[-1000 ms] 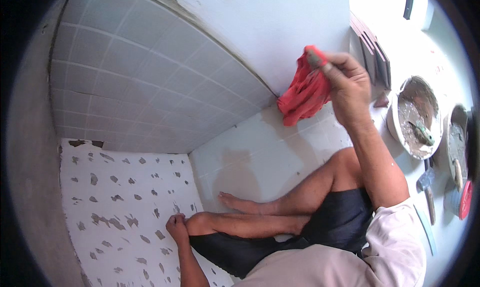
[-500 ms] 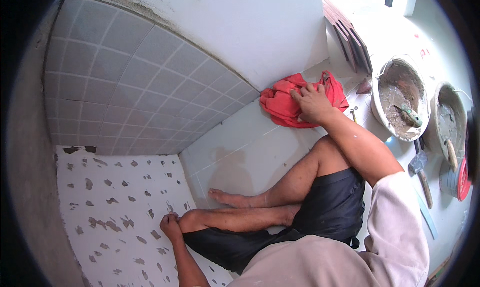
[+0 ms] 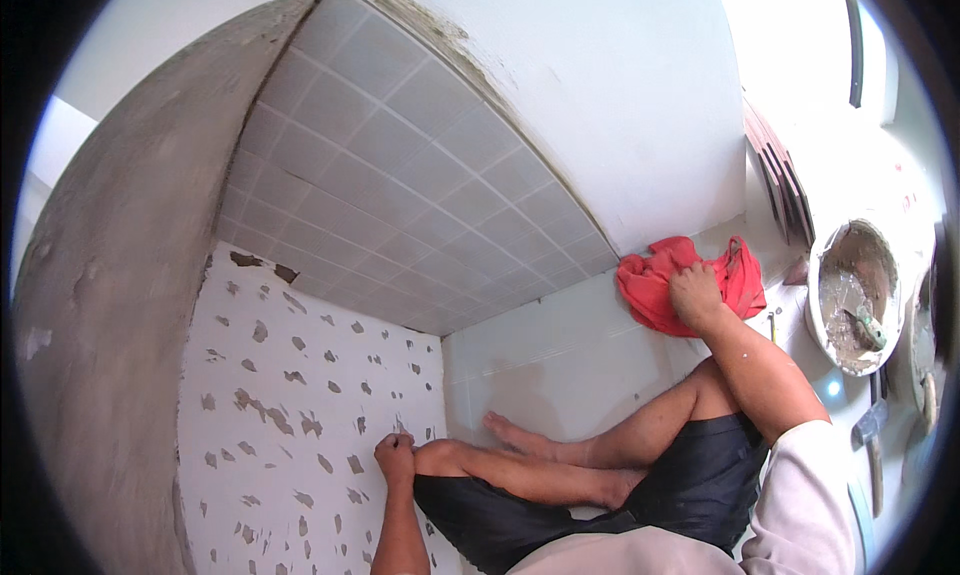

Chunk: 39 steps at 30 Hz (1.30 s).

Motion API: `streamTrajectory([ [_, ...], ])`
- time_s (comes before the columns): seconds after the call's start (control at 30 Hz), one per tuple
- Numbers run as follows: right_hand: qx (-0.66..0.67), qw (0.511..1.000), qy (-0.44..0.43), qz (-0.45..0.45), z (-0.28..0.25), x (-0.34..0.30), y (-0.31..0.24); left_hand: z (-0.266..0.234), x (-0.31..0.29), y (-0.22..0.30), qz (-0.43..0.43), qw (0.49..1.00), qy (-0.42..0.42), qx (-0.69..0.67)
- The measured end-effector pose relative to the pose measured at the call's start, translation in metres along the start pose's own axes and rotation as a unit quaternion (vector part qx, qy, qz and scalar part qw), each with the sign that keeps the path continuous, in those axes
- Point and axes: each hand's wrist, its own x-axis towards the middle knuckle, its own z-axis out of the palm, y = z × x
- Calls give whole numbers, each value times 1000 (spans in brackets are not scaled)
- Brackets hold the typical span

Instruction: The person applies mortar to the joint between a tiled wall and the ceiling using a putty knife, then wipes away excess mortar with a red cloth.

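A crumpled red cloth (image 3: 652, 293) lies on the floor by the tiled wall's far end. My right hand (image 3: 697, 297) is closed on it, fingers curled into the folds. Beside my bent left knee, my left hand (image 3: 396, 457) is closed, next to the white wall (image 3: 300, 435) with its many chipped grey spots. Whatever that hand may hold is hidden. Grey square tiles (image 3: 400, 165) cover the wall ahead of me. My legs are folded on the pale tiled floor (image 3: 560, 340).
On the right, a bucket of wet mortar (image 3: 830, 295) holds a green-handled tool (image 3: 868, 330). Nearby lies a hammer (image 3: 873, 445), with another bucket (image 3: 915, 375) at the far right. Dark-edged tiles (image 3: 780, 180) lean in the back corner. A rough cement wall (image 3: 130, 275) rises on the left.
The whole view has swung left, so everything sits further right and lower. My right hand's fingers, earlier spread over the red cloth, are now curled into it. My left hand stays by the knee.
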Motion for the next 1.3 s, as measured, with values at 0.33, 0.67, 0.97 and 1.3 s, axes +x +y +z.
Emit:
streamTrajectory([
  [0.33, 267, 920, 286, -8, -61, -12, 5, 0, -14, -11, -19, 999, 26, -20],
  [0.67, 198, 972, 113, 50, -30, -16, 22, 19, 2, -31, 6, 996, 83, 17],
  [0.97, 64, 980, -189, 25, -60, -40, -18, -7, -17, -42, -10, 981, 182, -63],
  [1.3, 252, 930, 268, 8, -57, -11, -31, -31, -16, -71, 64, 974, 208, 64],
])
